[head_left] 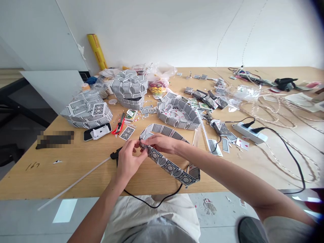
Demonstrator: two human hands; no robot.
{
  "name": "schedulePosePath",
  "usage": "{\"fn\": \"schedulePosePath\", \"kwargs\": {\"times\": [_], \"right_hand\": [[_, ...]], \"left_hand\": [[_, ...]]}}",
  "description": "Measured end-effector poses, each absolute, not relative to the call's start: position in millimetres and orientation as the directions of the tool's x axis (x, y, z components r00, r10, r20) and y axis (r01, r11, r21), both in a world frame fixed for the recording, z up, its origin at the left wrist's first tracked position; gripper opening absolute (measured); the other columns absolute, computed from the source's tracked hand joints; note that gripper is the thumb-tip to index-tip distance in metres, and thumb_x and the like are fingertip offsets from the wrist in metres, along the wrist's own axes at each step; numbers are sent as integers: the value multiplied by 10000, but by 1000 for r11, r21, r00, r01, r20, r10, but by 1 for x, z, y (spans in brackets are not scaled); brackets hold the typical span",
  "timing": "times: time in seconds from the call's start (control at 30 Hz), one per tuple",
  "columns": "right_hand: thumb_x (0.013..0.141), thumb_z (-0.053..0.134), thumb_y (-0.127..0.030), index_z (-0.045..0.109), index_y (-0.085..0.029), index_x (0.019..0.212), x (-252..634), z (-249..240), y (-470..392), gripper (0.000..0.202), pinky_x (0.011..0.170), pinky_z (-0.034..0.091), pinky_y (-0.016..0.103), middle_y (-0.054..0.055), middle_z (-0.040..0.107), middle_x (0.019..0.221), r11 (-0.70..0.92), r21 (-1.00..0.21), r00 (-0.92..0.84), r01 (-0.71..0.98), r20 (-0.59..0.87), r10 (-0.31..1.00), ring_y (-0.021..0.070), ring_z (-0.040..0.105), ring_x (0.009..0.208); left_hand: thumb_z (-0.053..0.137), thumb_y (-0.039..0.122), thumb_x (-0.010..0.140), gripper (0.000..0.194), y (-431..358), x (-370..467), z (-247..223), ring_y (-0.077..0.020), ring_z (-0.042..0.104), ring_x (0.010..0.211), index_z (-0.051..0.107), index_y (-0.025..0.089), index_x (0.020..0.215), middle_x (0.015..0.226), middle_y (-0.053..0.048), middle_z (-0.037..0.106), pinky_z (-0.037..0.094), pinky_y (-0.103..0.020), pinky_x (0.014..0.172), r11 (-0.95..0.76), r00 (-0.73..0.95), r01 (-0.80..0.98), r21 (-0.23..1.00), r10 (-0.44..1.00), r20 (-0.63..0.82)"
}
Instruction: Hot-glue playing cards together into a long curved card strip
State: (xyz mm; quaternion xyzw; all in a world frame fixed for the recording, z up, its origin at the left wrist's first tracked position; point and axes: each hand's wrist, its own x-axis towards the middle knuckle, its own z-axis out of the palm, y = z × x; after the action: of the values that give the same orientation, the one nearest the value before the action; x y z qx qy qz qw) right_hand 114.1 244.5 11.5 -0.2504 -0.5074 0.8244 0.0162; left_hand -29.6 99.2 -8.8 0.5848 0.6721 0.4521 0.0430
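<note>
A long band of folded playing cards (169, 167) is bent into a loop with a pointed corner at the lower right. My left hand (130, 158) pinches the band's near left end between thumb and fingers. My right hand (162, 143) grips the same end from inside the loop, its fingertips close to the left ones. Just behind my left hand lies a black tool, apparently a glue gun (115, 154), with a long white stick (76, 182) out of its back; the hand hides most of it. Beyond the loop sits an open heart-shaped card box (177, 121) with loose cards inside.
Two lidded card boxes (87, 111) (129, 87) stand at the back left. Near them lie a red utility knife (118, 124), a phone (97, 131) and a loose card (127, 132). A ruler (204, 131), card packs (210, 101), a power strip (250, 132) and cords occupy the right.
</note>
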Motion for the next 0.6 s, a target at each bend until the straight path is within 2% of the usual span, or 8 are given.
{"fn": "schedulePosePath", "kwargs": {"times": [0.13, 0.33, 0.6], "right_hand": [[737, 978, -491, 753, -116, 796, 115, 10, 245, 441, 611, 393, 268, 20, 696, 729, -463, -849, -863, 256, -417, 287, 119, 567, 666], [698, 1000, -493, 755, -124, 774, 118, 9, 243, 449, 671, 439, 260, 11, 712, 744, -472, -852, -884, 225, -383, 268, 118, 589, 698], [676, 1010, -469, 758, -142, 801, 122, 4, 245, 431, 581, 375, 243, -14, 673, 705, -454, -834, -836, 313, -469, 285, 106, 557, 645]], "left_hand": [[782, 269, 870, 242, 100, -27, -9, -164, 637, 719, 666, 220, 1077, 920, -16, 723, 547, -295, 706, -77, -345, 720, 690, 823, 451], [779, 271, 851, 189, 101, -25, -6, -163, 633, 712, 678, 229, 1005, 888, -5, 717, 544, -293, 717, -76, -342, 708, 702, 833, 435], [809, 244, 792, 261, 103, -23, -9, -169, 647, 720, 675, 221, 1015, 906, -14, 729, 548, -292, 693, -49, -358, 667, 744, 854, 377]]}}
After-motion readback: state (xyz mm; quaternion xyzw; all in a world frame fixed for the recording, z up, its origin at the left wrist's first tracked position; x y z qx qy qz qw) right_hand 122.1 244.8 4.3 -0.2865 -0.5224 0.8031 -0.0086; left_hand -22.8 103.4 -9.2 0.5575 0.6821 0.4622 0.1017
